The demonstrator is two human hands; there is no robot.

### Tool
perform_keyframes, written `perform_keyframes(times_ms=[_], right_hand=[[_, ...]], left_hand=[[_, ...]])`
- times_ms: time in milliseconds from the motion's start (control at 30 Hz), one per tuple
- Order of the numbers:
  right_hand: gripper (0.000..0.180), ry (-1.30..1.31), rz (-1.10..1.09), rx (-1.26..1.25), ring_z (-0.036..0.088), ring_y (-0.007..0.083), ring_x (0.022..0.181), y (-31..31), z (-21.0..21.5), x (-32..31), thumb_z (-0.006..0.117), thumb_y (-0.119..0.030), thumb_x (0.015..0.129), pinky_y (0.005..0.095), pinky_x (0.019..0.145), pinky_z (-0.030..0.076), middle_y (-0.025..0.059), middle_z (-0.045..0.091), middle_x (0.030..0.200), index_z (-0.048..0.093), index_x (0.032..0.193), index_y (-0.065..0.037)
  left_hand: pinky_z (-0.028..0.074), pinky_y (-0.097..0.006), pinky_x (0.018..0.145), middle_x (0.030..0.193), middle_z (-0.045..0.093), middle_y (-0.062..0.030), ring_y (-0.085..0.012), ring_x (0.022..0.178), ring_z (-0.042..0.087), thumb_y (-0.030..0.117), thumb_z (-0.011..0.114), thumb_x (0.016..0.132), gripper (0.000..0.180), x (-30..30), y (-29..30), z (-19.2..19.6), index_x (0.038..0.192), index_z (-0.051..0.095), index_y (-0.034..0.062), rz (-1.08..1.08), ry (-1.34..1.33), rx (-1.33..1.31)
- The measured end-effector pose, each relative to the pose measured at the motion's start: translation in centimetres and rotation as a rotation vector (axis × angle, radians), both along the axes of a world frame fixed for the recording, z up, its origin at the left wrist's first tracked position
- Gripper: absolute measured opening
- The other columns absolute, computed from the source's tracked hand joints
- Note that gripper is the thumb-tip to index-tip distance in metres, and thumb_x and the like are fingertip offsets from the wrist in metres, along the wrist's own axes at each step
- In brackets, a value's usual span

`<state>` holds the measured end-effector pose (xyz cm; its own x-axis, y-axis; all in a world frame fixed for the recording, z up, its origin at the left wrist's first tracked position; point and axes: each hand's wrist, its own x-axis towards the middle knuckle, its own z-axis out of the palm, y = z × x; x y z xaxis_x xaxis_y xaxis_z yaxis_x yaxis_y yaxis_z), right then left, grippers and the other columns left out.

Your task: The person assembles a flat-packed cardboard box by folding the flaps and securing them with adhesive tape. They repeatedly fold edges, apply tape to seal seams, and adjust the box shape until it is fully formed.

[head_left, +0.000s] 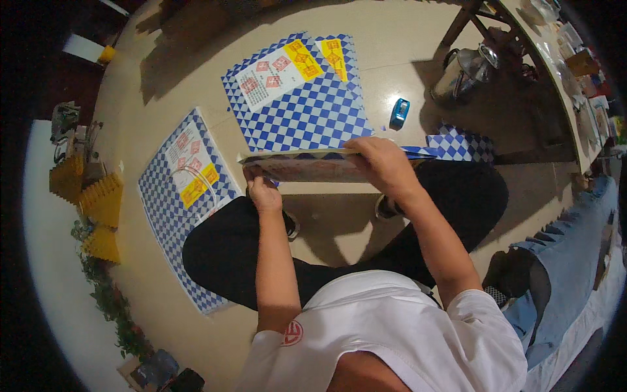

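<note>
Between my knees, a flat blue-and-white checked packet (313, 168) stands on its long edge, seen nearly from above. My left hand (262, 191) pinches its left end low down, with the fingertips partly hidden. My right hand (382, 163) grips its top edge right of the middle, fingers bent over it. Just beyond, overlapping checked sheets (300, 114) with white and yellow labels lie on the floor. A similar checked stack (173, 196) rests by my left knee, a white cord (208, 179) looped across it.
A small shiny blue object (400, 114) lies on the floor ahead. Behind my right knee shows a checked piece (460, 145). A metal kettle (460, 70) stands near a wooden table (545, 78). Yellow pleated pieces (101, 202) are at far left, blue cloth (568, 261) at right.
</note>
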<state>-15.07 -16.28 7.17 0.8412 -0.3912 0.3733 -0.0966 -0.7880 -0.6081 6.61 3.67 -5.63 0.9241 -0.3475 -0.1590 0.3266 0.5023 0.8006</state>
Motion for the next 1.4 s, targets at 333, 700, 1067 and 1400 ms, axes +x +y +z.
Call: perform_keyframes(times_ms=[333,700,1067,1400], right_hand=[[0.021,0.136,0.007,0.024,0.066,0.0367,0.092,0.4,0.2,0.6,0.068,-0.003,0.084,0.0428,0.079,0.053,0.0160,0.070,0.100,0.066,0.105,-0.004],[0.020,0.170,0.012,-0.018,0.065,0.0345,0.080,2.2,-1.1,2.4,0.067,-0.006,0.085,0.0429,0.067,0.050,0.0132,0.066,0.083,0.072,0.104,-0.010],[0.037,0.434,0.152,0.084,0.069,0.0329,0.087,8.4,-4.5,0.5,0.068,-0.006,0.082,0.0418,0.072,0.056,0.0128,0.071,0.099,0.069,0.118,-0.014],[0.051,0.500,0.173,0.164,0.069,0.0365,0.091,11.0,-4.2,3.1,0.065,-0.013,0.090,0.0449,0.074,0.056,0.0164,0.069,0.114,0.050,0.139,-0.012]], left_hand=[[0.041,-0.038,0.101,0.123,0.062,-0.0058,-0.0239,0.115,0.056,0.010,0.049,0.089,0.040,3.3,3.1,-6.7,0.127,0.060,0.0071,0.214,0.191,0.012],[0.027,-0.036,0.112,0.142,0.049,-0.0047,-0.0209,0.134,0.042,0.054,0.059,0.094,0.065,2.3,2.5,-4.5,0.143,0.047,0.0129,0.203,0.046,0.195],[0.034,-0.033,0.106,0.126,0.053,-0.0086,-0.0204,0.120,0.047,0.036,0.066,0.090,0.051,2.2,1.7,-1.9,0.130,0.052,0.0068,0.132,-0.074,0.270],[0.038,-0.030,0.102,0.125,0.056,-0.0070,-0.0184,0.117,0.051,0.020,0.057,0.092,0.041,1.8,1.8,-1.5,0.132,0.057,0.0089,0.033,-0.120,0.397]])
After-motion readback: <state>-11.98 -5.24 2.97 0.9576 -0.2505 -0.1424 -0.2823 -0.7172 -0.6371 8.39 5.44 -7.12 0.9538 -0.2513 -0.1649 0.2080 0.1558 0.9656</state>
